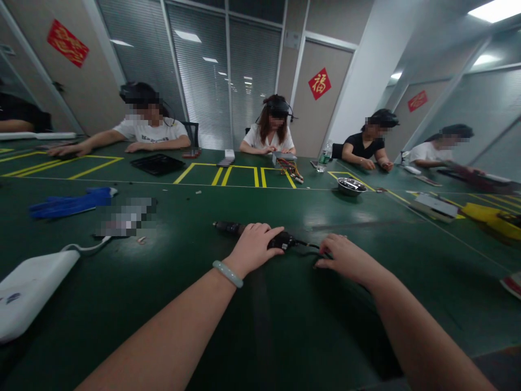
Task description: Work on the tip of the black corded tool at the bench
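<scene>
My left hand (257, 244), with a pale bracelet on its wrist, is wrapped over the middle of a black corded electric screwdriver (228, 227). The tool lies level along the green table, its narrow tip to the left. From its right end runs a black cable (306, 244). My right hand (345, 258) has its fingers curled in a pinch on this cable, just right of the tool. Part of the tool's body is hidden under my left hand.
On the left lie a blue glove (71, 204), a phone (126, 216) and a white power bank (35, 288) joined by a cable. A metal bowl (350, 186), a water bottle (324, 157) and a black tray (157, 164) stand farther back. Several people sit across the table (203, 326).
</scene>
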`<state>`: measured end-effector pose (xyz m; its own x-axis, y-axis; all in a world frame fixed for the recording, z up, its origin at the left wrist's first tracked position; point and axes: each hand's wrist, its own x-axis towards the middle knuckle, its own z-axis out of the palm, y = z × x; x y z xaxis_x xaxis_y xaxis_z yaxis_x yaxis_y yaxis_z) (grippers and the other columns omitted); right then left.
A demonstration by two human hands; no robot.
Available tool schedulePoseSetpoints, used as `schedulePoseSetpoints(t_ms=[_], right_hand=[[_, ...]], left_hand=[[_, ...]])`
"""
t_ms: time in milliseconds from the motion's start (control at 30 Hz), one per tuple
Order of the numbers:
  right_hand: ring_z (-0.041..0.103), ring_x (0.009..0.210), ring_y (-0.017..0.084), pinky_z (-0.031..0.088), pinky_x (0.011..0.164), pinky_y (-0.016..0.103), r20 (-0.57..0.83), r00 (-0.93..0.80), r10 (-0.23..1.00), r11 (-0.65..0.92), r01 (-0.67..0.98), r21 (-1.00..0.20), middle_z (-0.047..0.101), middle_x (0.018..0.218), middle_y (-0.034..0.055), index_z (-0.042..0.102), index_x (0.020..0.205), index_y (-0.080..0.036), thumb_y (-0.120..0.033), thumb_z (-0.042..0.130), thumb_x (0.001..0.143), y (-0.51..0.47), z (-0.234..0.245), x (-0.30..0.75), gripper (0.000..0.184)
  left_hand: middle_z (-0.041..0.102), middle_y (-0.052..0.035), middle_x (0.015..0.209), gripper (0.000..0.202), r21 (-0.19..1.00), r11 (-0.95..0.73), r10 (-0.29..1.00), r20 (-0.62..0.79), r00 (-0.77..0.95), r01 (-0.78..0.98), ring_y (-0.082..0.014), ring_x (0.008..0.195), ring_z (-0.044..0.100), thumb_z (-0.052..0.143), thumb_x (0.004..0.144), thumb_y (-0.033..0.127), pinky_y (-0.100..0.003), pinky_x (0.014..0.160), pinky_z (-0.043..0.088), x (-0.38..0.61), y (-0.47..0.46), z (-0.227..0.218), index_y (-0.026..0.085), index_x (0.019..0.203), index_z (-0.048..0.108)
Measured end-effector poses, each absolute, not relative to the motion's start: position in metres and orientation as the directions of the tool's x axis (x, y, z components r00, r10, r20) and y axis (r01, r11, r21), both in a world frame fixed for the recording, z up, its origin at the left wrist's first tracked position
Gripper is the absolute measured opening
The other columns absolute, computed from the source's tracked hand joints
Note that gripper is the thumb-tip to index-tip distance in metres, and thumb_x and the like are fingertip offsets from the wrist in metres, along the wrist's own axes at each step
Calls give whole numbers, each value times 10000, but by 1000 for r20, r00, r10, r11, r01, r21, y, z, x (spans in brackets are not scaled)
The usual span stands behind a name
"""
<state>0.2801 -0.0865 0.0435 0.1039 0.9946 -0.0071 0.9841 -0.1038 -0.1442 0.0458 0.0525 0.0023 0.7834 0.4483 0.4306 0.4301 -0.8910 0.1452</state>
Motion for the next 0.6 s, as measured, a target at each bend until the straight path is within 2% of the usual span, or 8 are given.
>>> schedulePoseSetpoints(t_ms=[100, 233, 300, 400, 600], right_hand=[[570, 803, 191, 404, 679, 287, -186, 103, 977, -136, 974, -179, 605, 888, 38, 696, 810, -233, -449, 672, 746, -90, 49, 291, 226], [576, 825, 181, 383, 655, 259, -210, 22, 977, -64, 979, -195, 619, 920, 7, 704, 832, -272, -385, 747, 669, -97, 54, 281, 203], [577, 802, 173, 374, 651, 261, -208, 25, 978, -60, 984, -166, 627, 894, -2, 695, 812, -270, -337, 726, 697, -100, 52, 275, 138], [581, 773, 175, 364, 664, 280, -152, 103, 983, -120, 987, -108, 638, 832, 1, 671, 813, -253, -294, 641, 788, -98, 44, 268, 56], [583, 773, 195, 364, 656, 290, 73, 285, 956, -280, 957, -70, 646, 835, 32, 611, 861, -217, -318, 546, 890, -68, 22, 272, 123]], left_hand=[[583, -53, 1081, 594, 123, -891, 448, 386, 806, 436, -244, 1018, 527, 560, 840, 579, -381, 893, 381, 43, 52, 9, 305, 1354, 443], [590, -59, 1051, 607, 140, -888, 460, 228, 858, 439, -256, 983, 554, 545, 811, 638, -362, 832, 406, 32, 57, 23, 316, 1323, 489], [574, -50, 1096, 600, 176, -885, 457, 147, 877, 431, -239, 939, 579, 552, 790, 656, -344, 805, 422, 25, 59, 30, 334, 1295, 518], [530, -42, 1197, 565, 197, -884, 453, 140, 880, 424, -226, 941, 589, 573, 782, 638, -342, 829, 436, 20, 59, 36, 333, 1257, 554], [578, -64, 1168, 449, 186, -905, 420, 251, 872, 382, -230, 1034, 570, 485, 896, 481, -366, 891, 451, 29, 50, 36, 261, 1285, 524]])
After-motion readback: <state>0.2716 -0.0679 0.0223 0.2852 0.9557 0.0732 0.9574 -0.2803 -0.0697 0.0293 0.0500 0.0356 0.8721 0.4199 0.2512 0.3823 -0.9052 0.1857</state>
